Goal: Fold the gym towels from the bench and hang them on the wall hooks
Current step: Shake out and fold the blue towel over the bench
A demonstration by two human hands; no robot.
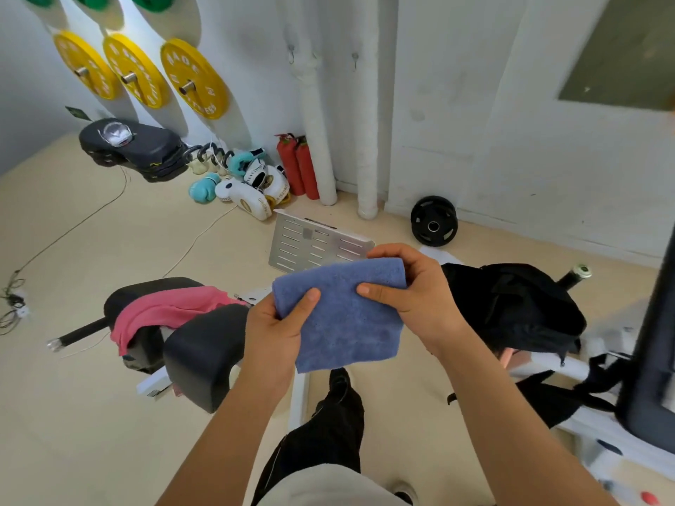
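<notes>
You see yellow weight plates (193, 79) on the wall, boxing gloves (244, 193) beside red extinguishers (297, 166), and a black plate (433, 220) by the wall.

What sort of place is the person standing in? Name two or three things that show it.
Most likely a small gym or training room. Yellow weight plates hang on pegs on the wall, boxing gloves lie on the floor by the wall, and a padded bench stands before the person, who holds a folded blue towel.

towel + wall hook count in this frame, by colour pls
Blue terry towel, folded, held in both hands: 1
Pink towel draped over the black padded bench: 1
Small metal wall hooks, both bare: 2
Total: 4
</notes>
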